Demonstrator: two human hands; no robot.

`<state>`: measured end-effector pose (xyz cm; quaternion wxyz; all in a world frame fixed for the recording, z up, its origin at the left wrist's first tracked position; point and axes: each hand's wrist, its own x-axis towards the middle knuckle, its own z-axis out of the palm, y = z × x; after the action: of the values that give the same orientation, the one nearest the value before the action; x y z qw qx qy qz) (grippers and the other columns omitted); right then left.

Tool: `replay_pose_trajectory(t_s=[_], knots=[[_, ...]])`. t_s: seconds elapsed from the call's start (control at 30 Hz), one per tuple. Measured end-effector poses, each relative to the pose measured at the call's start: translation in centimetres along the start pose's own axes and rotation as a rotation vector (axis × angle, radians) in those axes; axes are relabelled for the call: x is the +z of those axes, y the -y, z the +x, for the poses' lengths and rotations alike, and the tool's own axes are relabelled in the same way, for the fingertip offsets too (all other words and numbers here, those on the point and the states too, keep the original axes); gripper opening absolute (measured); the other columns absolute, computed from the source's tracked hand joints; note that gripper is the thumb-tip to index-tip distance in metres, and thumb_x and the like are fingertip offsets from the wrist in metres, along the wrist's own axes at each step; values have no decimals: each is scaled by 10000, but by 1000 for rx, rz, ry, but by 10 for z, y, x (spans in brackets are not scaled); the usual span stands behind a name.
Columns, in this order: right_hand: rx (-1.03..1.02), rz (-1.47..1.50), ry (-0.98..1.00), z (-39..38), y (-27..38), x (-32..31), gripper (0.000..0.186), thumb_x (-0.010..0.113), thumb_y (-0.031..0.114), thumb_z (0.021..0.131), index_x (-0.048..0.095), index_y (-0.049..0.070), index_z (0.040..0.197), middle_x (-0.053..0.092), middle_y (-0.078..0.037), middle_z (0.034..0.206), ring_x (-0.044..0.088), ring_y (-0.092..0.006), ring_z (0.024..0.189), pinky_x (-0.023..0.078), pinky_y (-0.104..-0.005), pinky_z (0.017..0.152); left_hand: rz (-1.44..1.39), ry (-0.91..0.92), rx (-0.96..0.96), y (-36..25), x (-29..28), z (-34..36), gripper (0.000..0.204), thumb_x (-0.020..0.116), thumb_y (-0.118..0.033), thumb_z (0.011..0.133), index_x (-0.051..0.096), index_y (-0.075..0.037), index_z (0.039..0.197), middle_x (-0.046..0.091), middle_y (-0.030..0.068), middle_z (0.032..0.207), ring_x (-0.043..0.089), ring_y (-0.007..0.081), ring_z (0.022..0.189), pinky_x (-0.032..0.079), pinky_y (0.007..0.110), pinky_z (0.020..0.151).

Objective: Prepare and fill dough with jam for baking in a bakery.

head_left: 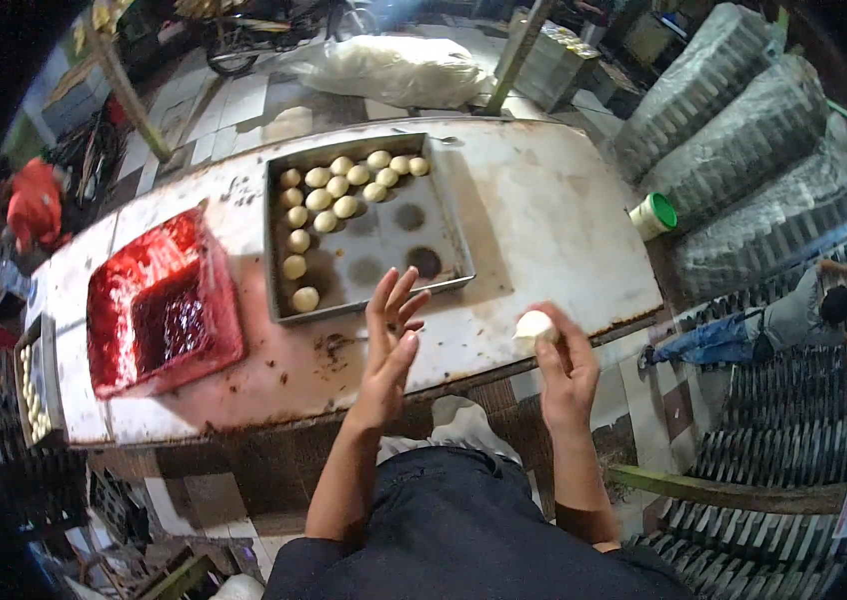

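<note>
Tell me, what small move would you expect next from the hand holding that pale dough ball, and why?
Probably carrying the pale round dough ball over to the grey metal baking tray. The right hand pinches it in its fingers above the table edge, the left hand is open and empty, and the tray's rows of similar balls leave bare spots.

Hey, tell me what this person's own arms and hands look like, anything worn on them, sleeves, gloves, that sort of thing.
Both forearms are bare from the lower edge up to the wrists: no sleeves show on them. The left hand and the right hand wear no gloves. No watch, ring or bracelet can be made out. Between the arms sits dark navy clothing over the person's body.
</note>
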<state>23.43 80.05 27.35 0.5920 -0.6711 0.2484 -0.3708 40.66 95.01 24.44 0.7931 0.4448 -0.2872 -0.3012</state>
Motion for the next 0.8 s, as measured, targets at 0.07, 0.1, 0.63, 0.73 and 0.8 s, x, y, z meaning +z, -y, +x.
replay_pose_trajectory(t_s=[0.07,0.1,0.63,0.73,0.8], knots=[[-254,-432,-106,34,-34,-24,510,652,-7,916,531,-33,1411,636,-203,1323,641,-333,1179,487,-360,1059,-97,64,-96,21,-6,17,656,574,-316,1010,310,-88,1565,424,146,1553,482,281,1329,311,425,1135],[-492,-867,-195,46,-55,-41,566,673,-30,883,523,-20,1429,631,-209,1329,634,-363,1186,481,-354,1064,-91,83,-109,30,-4,24,656,574,-316,1010,310,-88,1565,424,146,1553,482,281,1329,311,425,1135],[209,-474,-72,187,-194,-174,213,613,60,925,717,7,1103,704,-165,1112,694,-297,1009,574,-382,862,1301,444,-146,257,138,109,573,719,-125,864,494,44,1363,534,265,1343,484,436,1258,406,484,1096],[203,-445,-43,195,-191,-191,211,609,52,919,717,12,1095,702,-160,1095,679,-291,1027,573,-378,858,1435,516,-163,279,131,104,599,729,-94,835,480,31,1365,526,259,1335,467,444,1239,402,485,1092],[215,-435,-72,182,-194,-209,211,606,49,919,717,11,1094,701,-159,1090,672,-286,1036,573,-377,854,1360,529,-248,283,124,104,687,761,-126,822,440,16,1412,493,251,1374,423,444,1283,367,483,1123]])
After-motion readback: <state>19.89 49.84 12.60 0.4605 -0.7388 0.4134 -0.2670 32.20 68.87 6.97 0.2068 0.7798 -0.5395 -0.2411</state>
